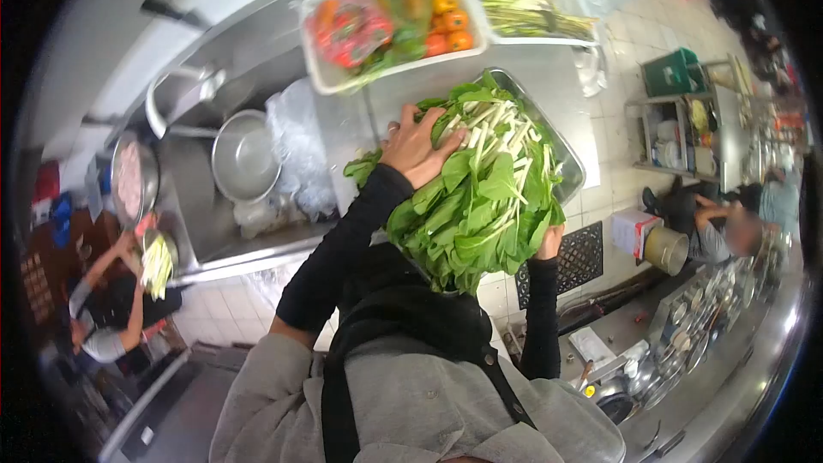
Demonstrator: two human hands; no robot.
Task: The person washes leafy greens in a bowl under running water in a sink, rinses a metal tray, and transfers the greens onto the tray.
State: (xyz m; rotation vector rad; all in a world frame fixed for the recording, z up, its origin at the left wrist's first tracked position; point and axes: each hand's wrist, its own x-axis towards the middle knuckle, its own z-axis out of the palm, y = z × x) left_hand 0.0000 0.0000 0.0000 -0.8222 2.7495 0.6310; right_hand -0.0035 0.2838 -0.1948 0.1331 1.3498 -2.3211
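Loose leaves overhanging the left side of the metal tray (567,154) could spill if the greens (480,206) heaped in it tip, the left hand (418,149) pressing palm-down on their left flank, fingers spread open, the right hand (551,242) upright at its near right edge, grip hidden by foliage

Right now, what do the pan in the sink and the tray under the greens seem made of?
Pan: metal, probably stainless steel or aluminium; dull grey with soft highlights. Tray: smooth metal, probably stainless steel; its thin silvery rim catches light.
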